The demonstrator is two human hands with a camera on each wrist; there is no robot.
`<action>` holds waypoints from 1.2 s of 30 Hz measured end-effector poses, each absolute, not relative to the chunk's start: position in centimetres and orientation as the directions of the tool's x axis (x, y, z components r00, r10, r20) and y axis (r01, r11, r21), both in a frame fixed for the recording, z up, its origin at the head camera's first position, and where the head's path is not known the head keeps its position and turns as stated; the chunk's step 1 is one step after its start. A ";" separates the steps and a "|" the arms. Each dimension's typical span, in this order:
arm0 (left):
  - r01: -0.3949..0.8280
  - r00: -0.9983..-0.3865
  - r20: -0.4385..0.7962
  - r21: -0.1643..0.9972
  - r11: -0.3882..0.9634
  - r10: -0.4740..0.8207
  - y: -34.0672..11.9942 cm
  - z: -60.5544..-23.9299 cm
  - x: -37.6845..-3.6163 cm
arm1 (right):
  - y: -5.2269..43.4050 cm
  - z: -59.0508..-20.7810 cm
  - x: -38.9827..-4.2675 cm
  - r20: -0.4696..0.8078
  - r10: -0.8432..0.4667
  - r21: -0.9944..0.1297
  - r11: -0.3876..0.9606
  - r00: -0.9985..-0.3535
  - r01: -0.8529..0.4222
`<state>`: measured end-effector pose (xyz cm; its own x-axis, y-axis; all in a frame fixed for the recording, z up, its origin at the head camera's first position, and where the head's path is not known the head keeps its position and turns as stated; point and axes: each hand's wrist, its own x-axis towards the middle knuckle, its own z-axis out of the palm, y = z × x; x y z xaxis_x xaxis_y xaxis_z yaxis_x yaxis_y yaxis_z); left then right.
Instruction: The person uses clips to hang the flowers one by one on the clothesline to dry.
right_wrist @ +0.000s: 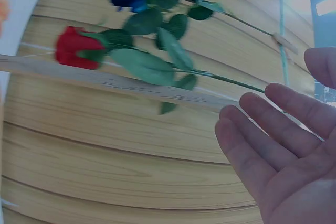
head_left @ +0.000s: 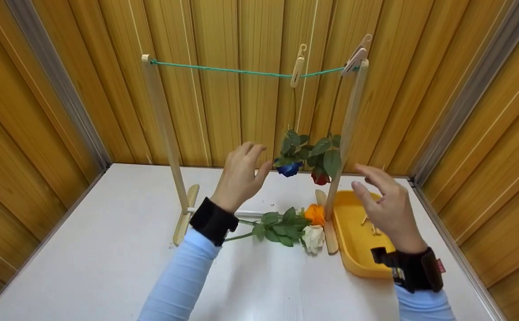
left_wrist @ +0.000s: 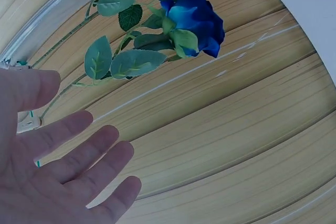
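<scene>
Fingers (head_left: pixel 248 154) loose, both hands seemingly empty beside hanging blue rose (head_left: pixel 288 169).

No text, label, brand, number or sign can be read anywhere.

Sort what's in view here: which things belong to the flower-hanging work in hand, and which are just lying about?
In use: left hand, open, beside the hanging blue rose; right hand, open; hanging red rose; green line; clothespins; wooden rack.

Lying about: orange rose and white rose on the table; yellow tray.
</scene>
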<state>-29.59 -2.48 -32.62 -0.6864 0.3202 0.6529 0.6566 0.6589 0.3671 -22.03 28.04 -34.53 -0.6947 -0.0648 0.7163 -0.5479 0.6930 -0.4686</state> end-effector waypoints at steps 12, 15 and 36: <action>0.549 -0.671 0.700 0.249 0.798 0.244 -2.4 -40.4 -24.9 | 24.8 -42.3 -20.4 0.667 -0.074 -0.447 0.757 -0.742 -0.477; 0.508 -0.711 0.662 0.249 0.825 0.238 -2.3 -42.0 -24.1 | 24.3 -43.7 -20.3 0.674 -0.085 -0.432 0.760 -0.734 -0.486; 0.427 -0.828 0.491 0.240 0.872 0.271 -1.6 -48.5 -22.7 | 23.1 -46.7 -20.9 0.497 -0.172 -0.387 0.834 -0.851 -0.394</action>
<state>-22.66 -1.61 -48.47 -0.8281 0.2709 0.4907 0.4274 0.8716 0.2401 -20.88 23.14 -46.74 -0.8507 -0.1719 0.4968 -0.3943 0.8336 -0.3868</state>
